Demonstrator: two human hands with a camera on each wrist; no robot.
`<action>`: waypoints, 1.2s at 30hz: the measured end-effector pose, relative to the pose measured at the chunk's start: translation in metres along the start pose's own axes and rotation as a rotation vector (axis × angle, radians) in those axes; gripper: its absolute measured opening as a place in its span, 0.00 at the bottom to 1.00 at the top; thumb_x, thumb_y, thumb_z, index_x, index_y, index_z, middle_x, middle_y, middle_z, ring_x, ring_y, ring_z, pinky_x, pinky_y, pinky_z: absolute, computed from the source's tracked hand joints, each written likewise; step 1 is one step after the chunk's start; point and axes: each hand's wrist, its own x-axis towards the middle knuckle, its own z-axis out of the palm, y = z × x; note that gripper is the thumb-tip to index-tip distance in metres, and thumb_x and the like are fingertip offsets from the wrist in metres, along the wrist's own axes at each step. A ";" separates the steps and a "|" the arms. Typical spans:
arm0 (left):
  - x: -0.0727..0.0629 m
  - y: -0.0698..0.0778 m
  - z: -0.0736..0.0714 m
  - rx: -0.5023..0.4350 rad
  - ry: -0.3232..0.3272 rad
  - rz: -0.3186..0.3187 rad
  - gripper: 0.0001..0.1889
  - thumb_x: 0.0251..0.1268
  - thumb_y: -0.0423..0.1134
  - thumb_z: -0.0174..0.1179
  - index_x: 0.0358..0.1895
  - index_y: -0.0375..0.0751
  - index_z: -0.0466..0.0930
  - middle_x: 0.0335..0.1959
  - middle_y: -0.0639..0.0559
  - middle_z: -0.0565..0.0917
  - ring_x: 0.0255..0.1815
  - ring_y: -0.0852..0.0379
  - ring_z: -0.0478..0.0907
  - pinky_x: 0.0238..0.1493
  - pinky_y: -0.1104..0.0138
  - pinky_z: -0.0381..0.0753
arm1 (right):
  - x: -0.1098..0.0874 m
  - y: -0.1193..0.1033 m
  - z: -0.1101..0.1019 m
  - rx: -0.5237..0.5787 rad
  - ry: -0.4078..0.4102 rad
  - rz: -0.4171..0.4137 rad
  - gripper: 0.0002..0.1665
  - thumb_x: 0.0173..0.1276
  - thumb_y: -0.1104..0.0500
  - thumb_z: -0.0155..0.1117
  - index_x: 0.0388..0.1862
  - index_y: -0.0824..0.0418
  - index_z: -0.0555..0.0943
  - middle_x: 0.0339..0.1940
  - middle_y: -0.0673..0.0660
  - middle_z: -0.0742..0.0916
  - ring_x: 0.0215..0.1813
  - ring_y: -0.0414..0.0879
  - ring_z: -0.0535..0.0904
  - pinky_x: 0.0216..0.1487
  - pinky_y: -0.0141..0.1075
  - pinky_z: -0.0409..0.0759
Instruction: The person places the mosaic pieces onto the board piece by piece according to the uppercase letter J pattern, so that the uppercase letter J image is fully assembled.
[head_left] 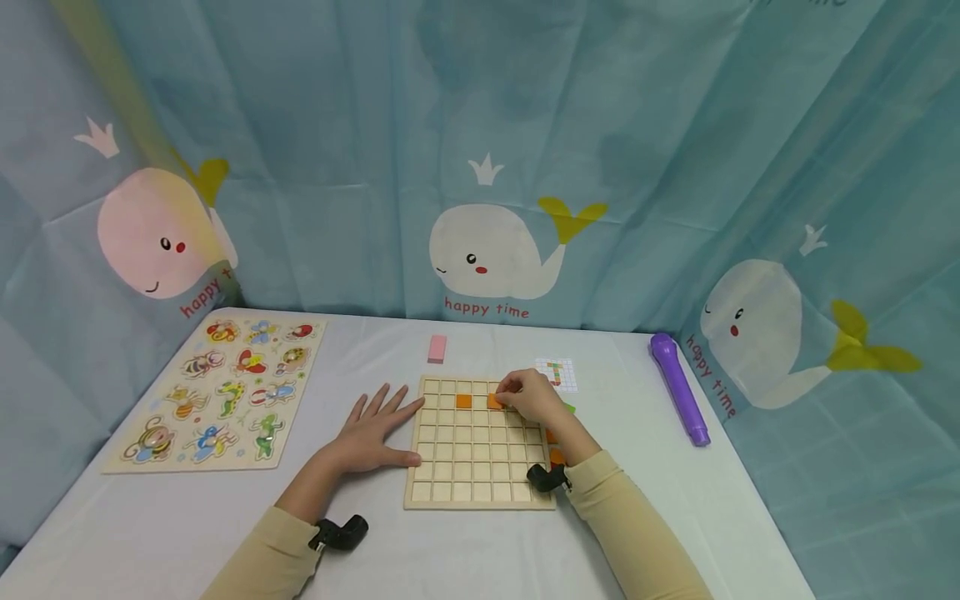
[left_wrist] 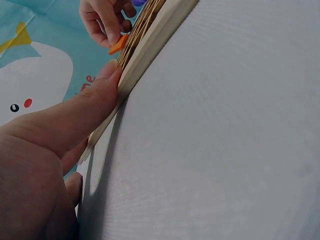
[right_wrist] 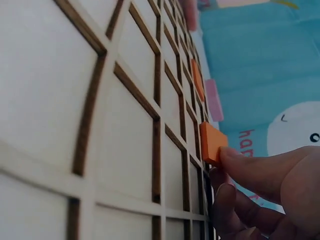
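A wooden grid board [head_left: 480, 505] lies on the white table. My left hand [head_left: 367, 440] rests at its left side with fingers spread, thumb and a fingertip touching the frame. In the left wrist view the thumb [left_wrist: 95, 97] presses along the board's edge. My right hand [head_left: 531, 395] pinches an orange square tile [head_left: 494, 401] over the second row from the back. In the right wrist view that tile [right_wrist: 212, 142] stands tilted between thumb and fingers, close over the grid. Another orange tile [head_left: 464, 402] sits in a cell of the same row, further left.
Orange tiles [head_left: 557, 457] and a green piece [head_left: 570, 408] lie right of the board, partly hidden by the right forearm. Behind are a pink block [head_left: 437, 349] and a pattern card [head_left: 566, 377]. A purple microphone [head_left: 678, 387] lies at right, an insect puzzle [head_left: 247, 417] at left.
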 end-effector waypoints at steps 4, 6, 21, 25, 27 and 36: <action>0.001 -0.001 0.001 0.002 0.003 0.004 0.54 0.49 0.71 0.69 0.80 0.55 0.58 0.83 0.41 0.50 0.83 0.34 0.35 0.78 0.36 0.30 | 0.000 0.001 -0.003 0.008 -0.006 0.016 0.05 0.70 0.54 0.69 0.34 0.52 0.86 0.30 0.48 0.86 0.31 0.45 0.79 0.33 0.36 0.77; 0.002 -0.002 0.002 0.005 0.006 0.005 0.55 0.49 0.71 0.69 0.80 0.55 0.58 0.83 0.41 0.50 0.83 0.34 0.35 0.78 0.36 0.30 | 0.000 0.001 -0.003 0.009 -0.013 0.013 0.04 0.70 0.54 0.70 0.34 0.52 0.86 0.30 0.48 0.86 0.31 0.45 0.79 0.33 0.37 0.78; 0.002 -0.001 0.001 -0.002 -0.005 -0.007 0.55 0.49 0.72 0.69 0.80 0.57 0.58 0.84 0.43 0.50 0.84 0.36 0.35 0.78 0.37 0.30 | -0.013 0.001 -0.019 0.031 0.027 0.021 0.09 0.71 0.55 0.69 0.46 0.56 0.86 0.39 0.51 0.86 0.36 0.47 0.81 0.34 0.39 0.81; 0.002 0.000 0.001 -0.001 -0.008 -0.007 0.54 0.49 0.72 0.68 0.80 0.56 0.58 0.84 0.43 0.49 0.84 0.35 0.35 0.78 0.37 0.30 | -0.023 0.008 -0.028 0.003 0.064 0.047 0.09 0.70 0.55 0.70 0.46 0.56 0.87 0.38 0.50 0.87 0.38 0.45 0.82 0.39 0.39 0.83; 0.001 0.000 0.000 -0.006 -0.004 -0.003 0.54 0.49 0.71 0.69 0.80 0.55 0.58 0.83 0.41 0.50 0.83 0.34 0.35 0.78 0.36 0.30 | -0.028 0.013 -0.032 -0.009 0.081 0.060 0.09 0.69 0.55 0.70 0.46 0.56 0.87 0.38 0.50 0.87 0.38 0.44 0.82 0.40 0.39 0.84; 0.000 0.000 0.000 -0.004 0.000 -0.003 0.54 0.49 0.70 0.69 0.80 0.55 0.59 0.83 0.41 0.50 0.83 0.34 0.35 0.78 0.36 0.30 | -0.051 0.033 -0.052 -0.013 0.147 0.163 0.10 0.68 0.54 0.71 0.46 0.56 0.87 0.38 0.51 0.87 0.37 0.45 0.80 0.40 0.37 0.82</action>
